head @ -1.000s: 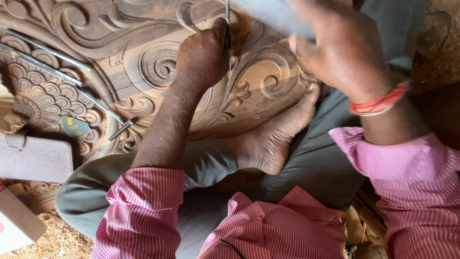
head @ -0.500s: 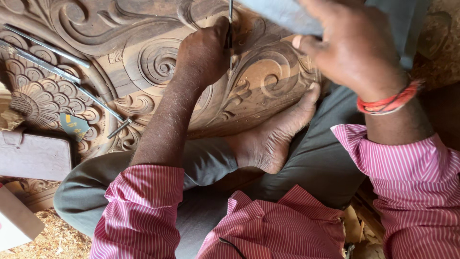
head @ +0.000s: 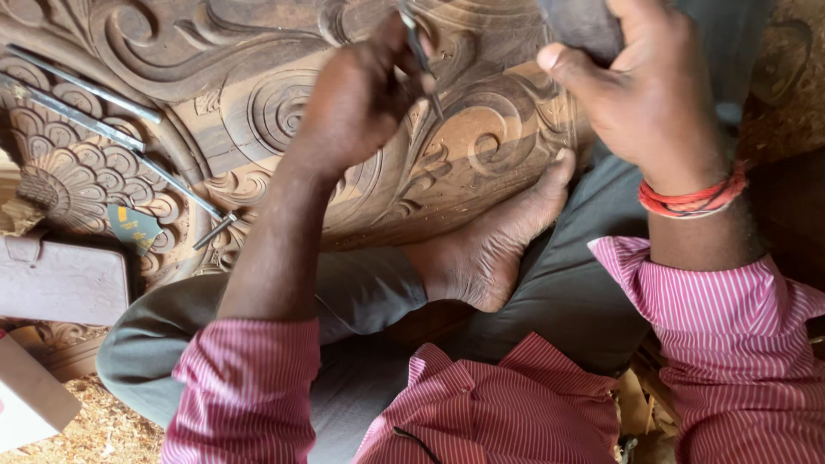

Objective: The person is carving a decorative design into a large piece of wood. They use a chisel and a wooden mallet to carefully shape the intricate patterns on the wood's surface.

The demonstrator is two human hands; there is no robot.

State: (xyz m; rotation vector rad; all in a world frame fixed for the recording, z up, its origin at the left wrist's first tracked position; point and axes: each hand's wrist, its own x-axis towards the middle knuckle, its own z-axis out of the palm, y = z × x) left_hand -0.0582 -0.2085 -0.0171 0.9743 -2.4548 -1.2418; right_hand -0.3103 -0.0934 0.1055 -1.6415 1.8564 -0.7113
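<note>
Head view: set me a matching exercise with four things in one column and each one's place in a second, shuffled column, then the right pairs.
Things:
1. chisel
2. mallet
3. foot
4. loose tools

Places:
A. lying on the carved panel, at the left
B. in the left hand, tip on the carving
C. against the panel's lower edge
D. in the right hand, at the top edge of the view

Pairs: 1-B, 2-D, 3-C, 4-A
</note>
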